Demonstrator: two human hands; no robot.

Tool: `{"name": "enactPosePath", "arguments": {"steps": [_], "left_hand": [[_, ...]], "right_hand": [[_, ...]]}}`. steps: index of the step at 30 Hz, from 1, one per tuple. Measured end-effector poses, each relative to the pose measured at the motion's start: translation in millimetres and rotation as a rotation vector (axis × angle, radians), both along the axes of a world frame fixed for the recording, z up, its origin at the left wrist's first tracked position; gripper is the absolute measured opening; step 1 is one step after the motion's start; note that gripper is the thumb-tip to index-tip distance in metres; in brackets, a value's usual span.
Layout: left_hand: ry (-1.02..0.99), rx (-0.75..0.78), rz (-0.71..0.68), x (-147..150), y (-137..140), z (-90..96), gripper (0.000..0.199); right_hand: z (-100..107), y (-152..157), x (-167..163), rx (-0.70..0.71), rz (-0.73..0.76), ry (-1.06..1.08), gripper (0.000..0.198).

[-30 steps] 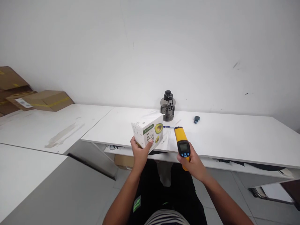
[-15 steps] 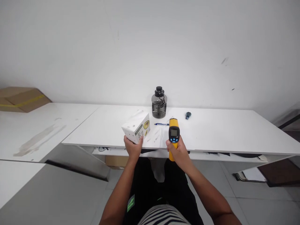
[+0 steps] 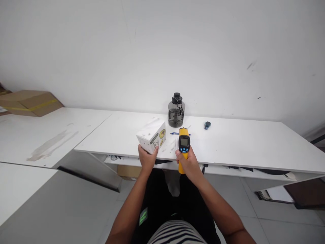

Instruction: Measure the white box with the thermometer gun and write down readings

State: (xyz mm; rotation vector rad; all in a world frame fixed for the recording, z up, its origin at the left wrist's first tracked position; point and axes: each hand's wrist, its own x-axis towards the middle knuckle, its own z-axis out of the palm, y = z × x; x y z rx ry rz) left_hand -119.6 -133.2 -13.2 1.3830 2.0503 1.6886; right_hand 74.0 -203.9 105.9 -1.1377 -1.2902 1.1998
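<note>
My left hand (image 3: pixel 148 160) grips the near lower corner of a white box (image 3: pixel 150 134) with avocado pictures on its right side. The box is slightly tilted at the table's front edge. In my right hand (image 3: pixel 189 163) is a yellow and black infrared thermometer (image 3: pixel 184 142), held upright by its handle, its small grey screen and blue buttons facing me. Behind the thermometer a blue pen (image 3: pixel 174 133) lies on the table, partly covered by it. A sheet of paper with faint print lies between the box and the thermometer.
A dark translucent water jug (image 3: pixel 176 112) stands near the wall. Right of it lies a small dark blue watch-like object (image 3: pixel 207 125). A cardboard box (image 3: pixel 31 102) with yellow tape sits at the far left. Beneath the white tabletop (image 3: pixel 243 142) runs a shelf (image 3: pixel 215 168) holding dark items.
The view has shifted slightly, so the table and jug appear further right. My right hand has brought the thermometer a little left, closer to the box. Both holds are unchanged.
</note>
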Motion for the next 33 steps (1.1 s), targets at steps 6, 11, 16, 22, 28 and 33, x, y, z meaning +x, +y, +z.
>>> {"name": "enactPosePath", "arguments": {"steps": [6,11,16,22,28,33], "left_hand": [[-0.027,-0.008,-0.010,-0.7,0.2,-0.8,0.087],[-0.018,0.015,-0.016,-1.3,1.3,-3.7,0.087],[-0.026,-0.042,-0.009,-1.6,-0.7,-1.5,0.089],[0.155,-0.114,0.096,-1.6,-2.2,4.6,0.090],[0.229,-0.103,0.204,-20.0,5.7,8.6,0.088],[0.255,-0.106,0.211,-33.4,9.2,8.0,0.087]], "right_hand": [[3.7,-4.8,4.9,0.044,-0.013,-0.036,0.041],[2.5,-1.9,3.8,0.012,-0.023,-0.034,0.044],[-4.8,5.4,1.7,-0.033,-0.019,-0.031,0.053],[-29.2,38.3,-4.1,-0.052,0.069,-0.277,0.073],[-44.0,86.1,-26.9,0.166,0.214,-0.881,0.063],[-56.7,106.9,-47.4,0.305,0.275,-1.230,0.059]]}}
